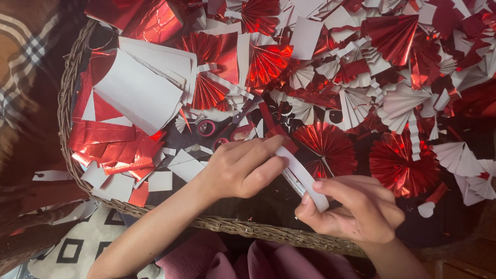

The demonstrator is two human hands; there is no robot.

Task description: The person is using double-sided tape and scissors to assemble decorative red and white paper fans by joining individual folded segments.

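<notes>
At the far left, a woven wicker basket (70, 111) holds crumpled red foil sheets (111, 144) and a large white sheet of paper (137, 88), its white side up. Red-handled scissors (219, 129) lie among the scraps just above the left hand (240, 168). That hand pinches the upper-left end of a folded white paper strip (302, 175), thumb and fingers closed on it. The strip's long axis runs diagonally, down and to the right, bridging both hands over the basket's near rim. It looks narrow, pleated flat, white outside with a red edge near its top. The right hand (356, 212) clamps its lower end between thumb and forefinger. Beyond lie red foil fan rosettes (400, 165) and white pleated fans (403, 106).
</notes>
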